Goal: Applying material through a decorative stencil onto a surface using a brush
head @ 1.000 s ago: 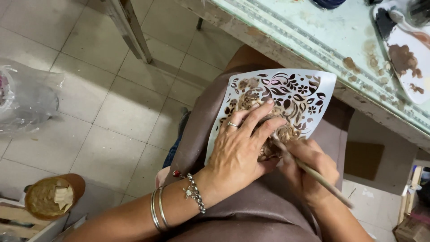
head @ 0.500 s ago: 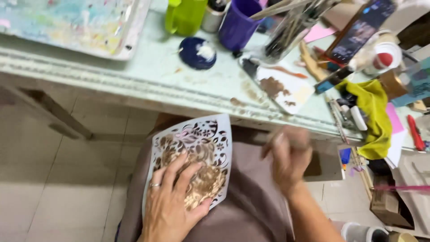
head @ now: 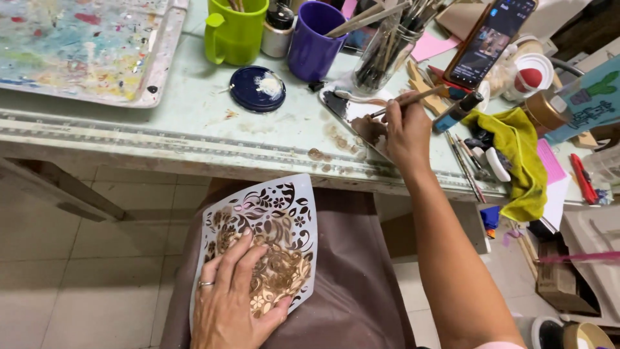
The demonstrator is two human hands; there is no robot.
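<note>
Head view only. Packages and signs occupy the right end of the pale green worktable [head: 194, 129]: a teal rectangular card with a green cactus drawing [head: 591, 97] stands at the far right edge, a pink paper sheet [head: 431, 46] lies behind the jars, and a dark smartphone with a lit screen [head: 491, 39] leans upright near it.

Containers stand along the rear of the table. A lime-green plastic mug [head: 234, 31] holds tool handles. A purple plastic cup [head: 314, 40] stands just right of a small dark-capped bottle [head: 278, 29]. A clear glass jar [head: 386, 52] is packed with brushes, bristles down. A round dark-blue lid [head: 258, 88] carries a dab of white paint. A paint-smeared flat tray [head: 77, 45] fills the left rear corner. A yellow-green cloth [head: 516, 155] lies crumpled at the right.

The right hand [head: 407, 132] is closed in a pinch around a thin wooden-handled paintbrush [head: 410, 100]. The brush's long axis runs from lower left to upper right; the bristle end points down-left and meets brown paint on a white palette tile [head: 355, 110], and the handle end points toward the smartphone.

The left hand [head: 236, 304], wearing a ring, lies flat with fingers spread, pressing a white floral cut-out stencil [head: 265, 226] onto brown leather-like material [head: 349, 278] across the lap, below the table edge. Copper paint shows through the stencil openings beside the fingers.
</note>
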